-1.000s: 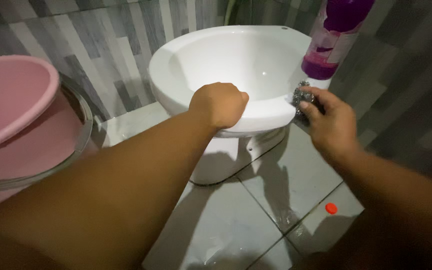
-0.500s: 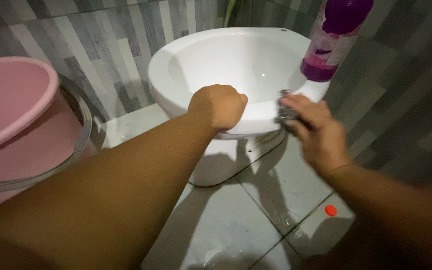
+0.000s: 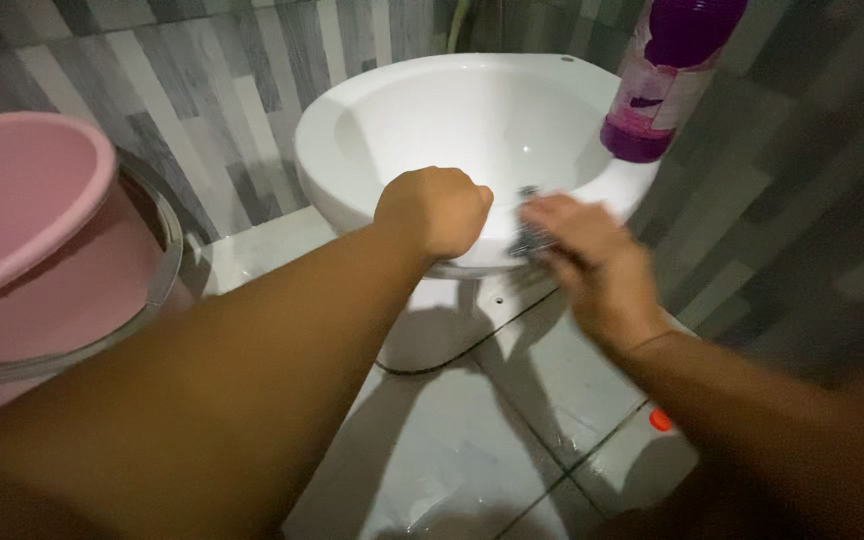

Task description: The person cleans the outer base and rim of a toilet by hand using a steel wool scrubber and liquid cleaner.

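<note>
Two hands at white toilet bowl [image 3: 472,110]: left hand [image 3: 434,210] fisted over front rim, right hand [image 3: 592,255] clamped on steel scourer [image 3: 529,232] against rim.

Front rim of white toilet bowl [image 3: 352,120] taken: left hand [image 3: 434,210] and right hand [image 3: 582,250] close together there. Purple bottle [image 3: 664,80] blocks right rim. Pink bucket [image 3: 32,230] fills left side. Bowl interior open; floor tiles [image 3: 452,440] below open, small red cap [image 3: 661,419] only.
</note>
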